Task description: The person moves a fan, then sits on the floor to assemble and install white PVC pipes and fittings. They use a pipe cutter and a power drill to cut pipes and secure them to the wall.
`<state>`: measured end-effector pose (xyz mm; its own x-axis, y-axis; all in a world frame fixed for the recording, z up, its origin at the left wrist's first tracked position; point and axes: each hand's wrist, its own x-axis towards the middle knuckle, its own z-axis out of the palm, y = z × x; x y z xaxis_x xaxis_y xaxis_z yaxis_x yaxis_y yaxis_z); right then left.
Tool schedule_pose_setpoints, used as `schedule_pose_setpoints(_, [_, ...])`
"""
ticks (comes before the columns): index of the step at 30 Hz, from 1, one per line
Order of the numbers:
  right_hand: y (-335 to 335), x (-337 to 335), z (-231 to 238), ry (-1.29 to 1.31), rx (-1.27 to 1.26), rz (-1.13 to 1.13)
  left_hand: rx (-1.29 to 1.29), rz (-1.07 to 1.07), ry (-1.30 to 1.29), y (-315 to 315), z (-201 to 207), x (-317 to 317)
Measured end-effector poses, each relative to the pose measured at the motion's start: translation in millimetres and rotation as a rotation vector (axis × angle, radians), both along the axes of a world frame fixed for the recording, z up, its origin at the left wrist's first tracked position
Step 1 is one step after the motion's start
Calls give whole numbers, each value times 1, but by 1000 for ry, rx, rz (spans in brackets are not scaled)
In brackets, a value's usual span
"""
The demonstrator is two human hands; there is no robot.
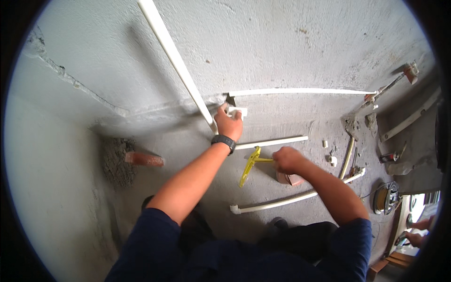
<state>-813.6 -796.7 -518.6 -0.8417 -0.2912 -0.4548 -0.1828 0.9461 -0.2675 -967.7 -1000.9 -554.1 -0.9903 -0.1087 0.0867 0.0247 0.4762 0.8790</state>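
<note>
My left hand (229, 123), with a dark watch on its wrist, is closed on a small white plastic pipe fitting (241, 112) by the foot of the wall. Its fingers cover part of the fitting. Just above the fingertips is the left end of a thin white pipe (300, 91) running along the wall. A thicker white pipe (181, 70) slants down the wall to just left of my wrist. My right hand (287, 160) grips the handle of a yellow T-shaped tool (254, 160), held above the floor; its exact kind is unclear.
Loose white pipes (277, 142) and an elbow-ended pipe (277, 203) lie on the floor. Bricks (144, 159) lie there too. Small fittings (332, 160), a hammer (350, 136) and a wire spool (386, 198) are at right. Another person's hand (414, 238) shows far right.
</note>
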Motion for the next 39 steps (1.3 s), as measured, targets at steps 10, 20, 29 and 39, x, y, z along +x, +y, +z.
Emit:
schedule_pose_setpoints(10, [-50, 3, -87, -232, 271, -172, -156, -851, -663, -24, 47, 7])
schedule_pose_setpoints(20, [-155, -131, 29, 315, -611, -442, -1112, -1042, -730, -204, 66, -47])
schedule_pose_setpoints(29, [-175, -107, 77, 506, -633, -447, -706, -695, -825, -226, 55, -85])
schedule_pose_setpoints(39, [-12, -86, 192, 663, -545, -740, 202, -406, -824, -119, 46, -68])
